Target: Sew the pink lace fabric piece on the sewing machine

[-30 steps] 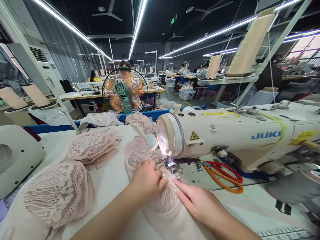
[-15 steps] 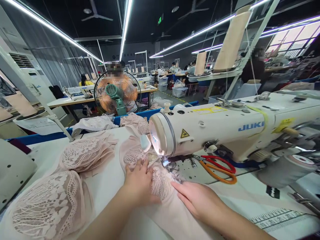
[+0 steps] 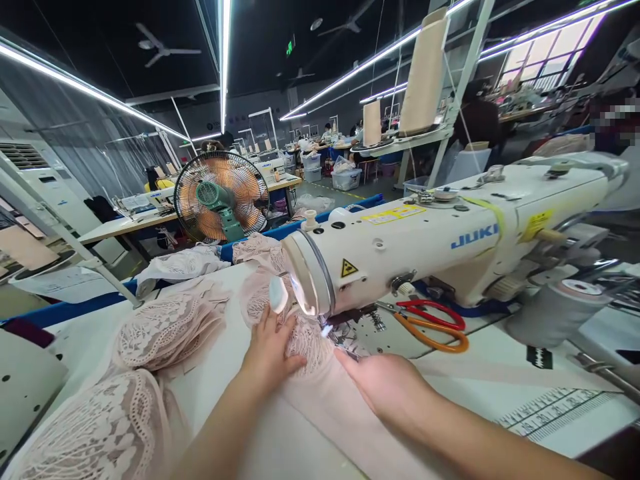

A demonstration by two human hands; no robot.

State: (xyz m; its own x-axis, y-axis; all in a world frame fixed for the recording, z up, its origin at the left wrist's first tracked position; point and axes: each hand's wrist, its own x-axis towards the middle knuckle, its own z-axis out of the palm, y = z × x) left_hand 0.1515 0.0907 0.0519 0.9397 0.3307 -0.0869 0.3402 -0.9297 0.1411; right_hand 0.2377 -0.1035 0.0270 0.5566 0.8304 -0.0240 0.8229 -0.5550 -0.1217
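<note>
- Here, the left hand (image 3: 270, 350) lies flat and open on the pink lace piece (image 3: 305, 340), just left of the sewing machine (image 3: 425, 247). It grips nothing; it presses down, likely so the cloth stays smooth.
- The right hand (image 3: 385, 383) rests just in front of the sewing machine, fingers out flat on the same lace piece. It looks like it steers the edge toward the needle spot.
- The lace piece lies under the sewing machine's head, where a small lamp shines on it, so the stitching place is easy to see.
- The scissors (image 3: 433, 327) with red and orange handles lie under the sewing machine's arm, near the right hand, handy for a quick grab.
- 2 stacks of lace cups (image 3: 165, 327) sit well to the left of the sewing machine, within the left arm's reach.
- A fan (image 3: 223, 197) stands far behind the sewing machine, facing this way, probably to keep the worker cool.
</note>
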